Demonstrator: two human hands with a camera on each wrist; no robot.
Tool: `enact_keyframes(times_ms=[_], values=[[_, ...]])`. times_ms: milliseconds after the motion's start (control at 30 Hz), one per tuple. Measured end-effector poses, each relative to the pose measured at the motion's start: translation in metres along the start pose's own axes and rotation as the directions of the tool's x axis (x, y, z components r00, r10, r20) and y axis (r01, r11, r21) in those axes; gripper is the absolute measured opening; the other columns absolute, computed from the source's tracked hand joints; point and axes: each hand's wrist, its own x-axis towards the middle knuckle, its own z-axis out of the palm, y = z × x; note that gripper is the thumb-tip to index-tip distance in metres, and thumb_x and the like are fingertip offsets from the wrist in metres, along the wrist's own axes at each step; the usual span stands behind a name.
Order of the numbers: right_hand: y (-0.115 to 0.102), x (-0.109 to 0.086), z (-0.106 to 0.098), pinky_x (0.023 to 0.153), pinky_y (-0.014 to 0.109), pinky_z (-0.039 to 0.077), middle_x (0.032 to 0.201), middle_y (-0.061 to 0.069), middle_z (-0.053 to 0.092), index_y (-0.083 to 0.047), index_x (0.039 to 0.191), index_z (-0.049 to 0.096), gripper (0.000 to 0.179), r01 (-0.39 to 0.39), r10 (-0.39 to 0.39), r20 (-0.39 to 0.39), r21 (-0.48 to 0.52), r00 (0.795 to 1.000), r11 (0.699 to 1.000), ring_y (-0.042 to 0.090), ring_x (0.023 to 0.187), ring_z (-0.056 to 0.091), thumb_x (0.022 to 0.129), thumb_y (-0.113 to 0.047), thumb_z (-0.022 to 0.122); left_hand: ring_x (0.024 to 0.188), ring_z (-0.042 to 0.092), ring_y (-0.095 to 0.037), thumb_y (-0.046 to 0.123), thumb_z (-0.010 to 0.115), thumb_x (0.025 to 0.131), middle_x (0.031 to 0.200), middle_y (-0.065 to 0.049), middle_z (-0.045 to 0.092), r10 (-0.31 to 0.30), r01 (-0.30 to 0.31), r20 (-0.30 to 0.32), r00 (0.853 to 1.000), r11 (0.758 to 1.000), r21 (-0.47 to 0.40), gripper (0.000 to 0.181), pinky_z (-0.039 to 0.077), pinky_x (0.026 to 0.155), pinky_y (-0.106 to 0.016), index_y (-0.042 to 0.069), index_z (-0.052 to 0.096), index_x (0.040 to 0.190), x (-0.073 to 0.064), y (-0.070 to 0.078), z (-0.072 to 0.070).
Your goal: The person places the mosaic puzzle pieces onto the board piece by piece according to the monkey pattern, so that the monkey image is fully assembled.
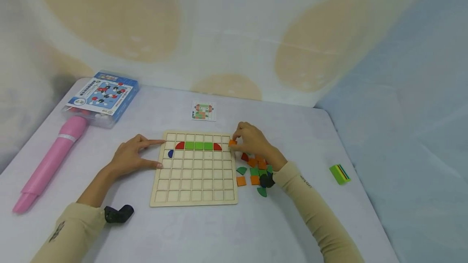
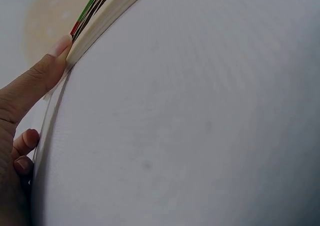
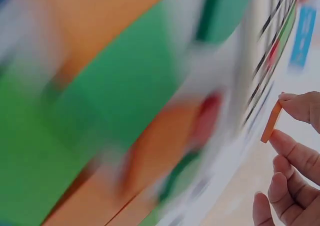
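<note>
Far out at nine o'clock from the board (image 1: 196,195), a pink stick (image 1: 51,161), upper end near a box (image 1: 109,92) at ten o'clock. Cannot read the box's small lettering. Closer in at nine o'clock, left hand (image 1: 129,155): meets the board's edge with straight index finger and thumb, spread wide apart, grasping nothing. Cannot make out the other fingers fully; sleeve (image 1: 74,224) cut off at seven o'clock. On the board, toward ten o'clock, a blue piece (image 1: 170,154); toward twelve, a row of red and green pieces (image 1: 198,145). Beyond, at twelve, a card (image 1: 204,111), pattern too small to follow. At two o'clock, over the board's edge, an orange square (image 1: 232,143), pinched narrowly between thumb and index finger of right hand (image 1: 250,138). Cannot tell whether touching the board. At three o'clock, loose pieces (image 1: 254,171), partly hidden beneath the forearm, badly blurred in right wrist view. Farther out at three, a green block (image 1: 339,174).
</note>
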Motion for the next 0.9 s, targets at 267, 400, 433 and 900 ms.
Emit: enact_keyframes(times_ms=[267,400,433,900], values=[[-0.078,0.040,0.020,0.074,0.025,0.042,0.096,0.000,0.059,-0.010,0.099,0.078,0.030,0.224,-0.223,0.073,-0.008,0.972,0.975,0.014,0.086,0.050,0.085,-0.037,0.078,0.084,0.043,-0.019,0.056,0.084,0.069,0.099,-0.006,0.050,-0.017,0.017,0.007,1.000,1.000,-0.009,0.079,0.030,0.077,-0.039,0.024,0.061,0.138,-0.003,-0.007,0.002],[-0.101,0.054,0.031,0.073,0.023,0.040,0.098,0.000,0.060,-0.013,0.101,0.078,0.028,0.286,-0.280,0.106,-0.049,0.954,0.957,0.013,0.088,0.051,0.088,-0.038,0.076,0.083,0.043,-0.019,0.057,0.084,0.068,0.097,-0.004,0.050,-0.011,0.011,0.007,1.000,1.000,-0.011,0.079,0.028,0.076,-0.039,0.027,0.061,0.138,-0.001,-0.008,0.006],[-0.105,0.056,0.033,0.073,0.022,0.040,0.099,0.000,0.060,-0.013,0.101,0.078,0.027,0.293,-0.285,0.111,-0.063,0.952,0.954,0.013,0.089,0.052,0.088,-0.037,0.075,0.082,0.043,-0.018,0.058,0.084,0.068,0.097,-0.004,0.050,-0.008,0.008,0.007,1.000,1.000,-0.010,0.079,0.027,0.076,-0.038,0.028,0.061,0.137,0.000,-0.009,0.007],[-0.117,0.064,0.041,0.077,0.025,0.045,0.104,0.000,0.061,-0.014,0.105,0.076,0.027,0.254,-0.240,0.112,-0.128,0.964,0.959,0.014,0.095,0.056,0.092,-0.037,0.070,0.080,0.039,-0.018,0.061,0.084,0.065,0.093,-0.002,0.046,-0.015,0.015,-0.001,1.000,1.000,-0.002,0.081,0.024,0.073,-0.036,0.030,0.061,0.137,0.004,-0.006,0.004]])
